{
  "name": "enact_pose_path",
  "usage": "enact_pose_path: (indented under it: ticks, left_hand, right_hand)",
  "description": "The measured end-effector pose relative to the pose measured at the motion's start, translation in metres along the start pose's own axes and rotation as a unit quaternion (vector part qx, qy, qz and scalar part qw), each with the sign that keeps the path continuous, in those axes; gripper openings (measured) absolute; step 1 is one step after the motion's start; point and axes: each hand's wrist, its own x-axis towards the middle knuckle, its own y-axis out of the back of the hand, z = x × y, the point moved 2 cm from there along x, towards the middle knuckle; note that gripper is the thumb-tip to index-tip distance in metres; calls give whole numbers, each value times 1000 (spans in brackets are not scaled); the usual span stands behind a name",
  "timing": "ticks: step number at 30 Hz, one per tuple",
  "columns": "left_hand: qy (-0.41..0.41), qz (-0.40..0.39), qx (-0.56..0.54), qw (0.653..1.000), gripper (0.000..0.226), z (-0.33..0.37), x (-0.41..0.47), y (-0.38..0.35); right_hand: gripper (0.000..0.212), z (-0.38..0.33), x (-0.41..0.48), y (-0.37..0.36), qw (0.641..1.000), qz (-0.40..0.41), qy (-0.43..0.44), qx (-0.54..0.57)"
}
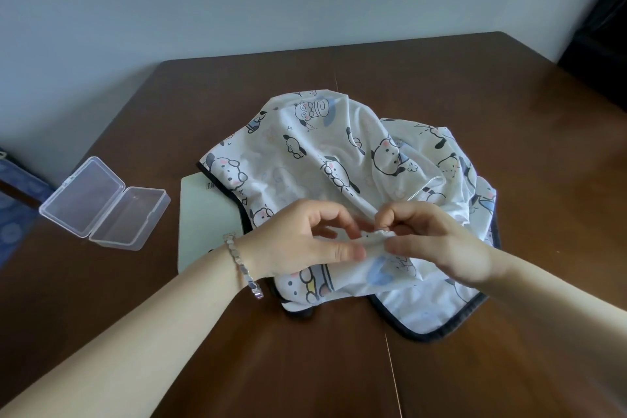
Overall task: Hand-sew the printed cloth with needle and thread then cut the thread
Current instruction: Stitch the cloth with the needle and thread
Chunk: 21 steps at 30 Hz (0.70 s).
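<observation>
Hands met over the brown bench (441, 366): left hand (305, 243) and right hand (437, 244) each pinched one bunched fold of the printed cloth (325, 153), heaped there. A pale thread (428, 185) looped just beyond the right hand; the needle perhaps sat between its fingertips. Farther left, a clear plastic box (101, 200) lay open, both halves showing only bare plastic.
</observation>
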Motion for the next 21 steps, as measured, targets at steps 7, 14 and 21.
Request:
enact_pose_path:
  ticks: [7, 14, 21]
  left_hand:
    - [-9, -2, -50, 999, 16, 5, 2, -5]
    - [-46, 63, -71, 994, 25, 15, -5, -3]
    - [-55, 108, -35, 992, 28, 19, -8, -3]
  right_hand:
    - [3, -1, -2, 2, 1000, -7, 9, -2]
    - [11, 2, -4, 2, 998, 44, 44, -17]
    - [4, 3, -3, -1, 991, 105, 74, -28]
